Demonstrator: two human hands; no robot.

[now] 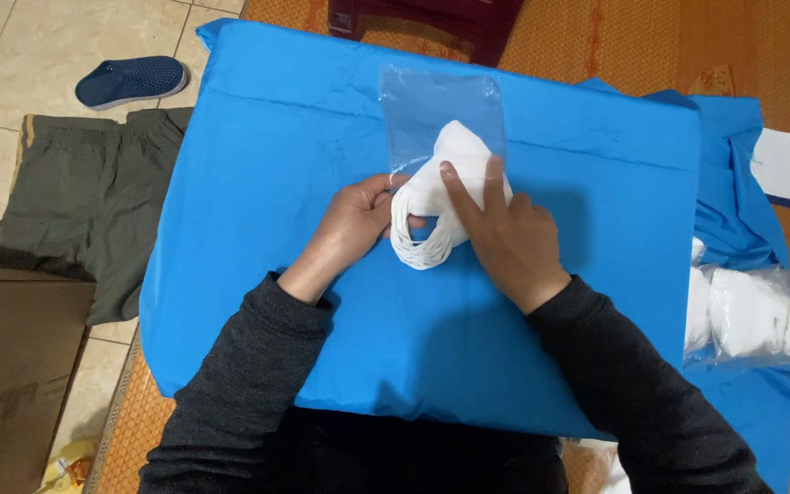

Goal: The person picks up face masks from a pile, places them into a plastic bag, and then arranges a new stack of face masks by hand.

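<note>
A clear plastic bag (432, 105) lies flat on a blue cloth (304, 183), its mouth toward me. A stack of white face masks (457, 155) sits half inside the bag, with white ear loops (418, 247) hanging out. My left hand (354, 220) pinches the bag's open edge and the masks' near end. My right hand (500, 233) presses on top of the masks, fingers stretched toward the bag. Both sleeves are dark grey.
A filled bag of white masks (747, 316) rests at the right on the blue cloth. Olive shorts (75, 206) and a cardboard box (11, 366) lie at the left. A blue shoe (130, 80) sits on the tiled floor, a white card (777, 165) at far right.
</note>
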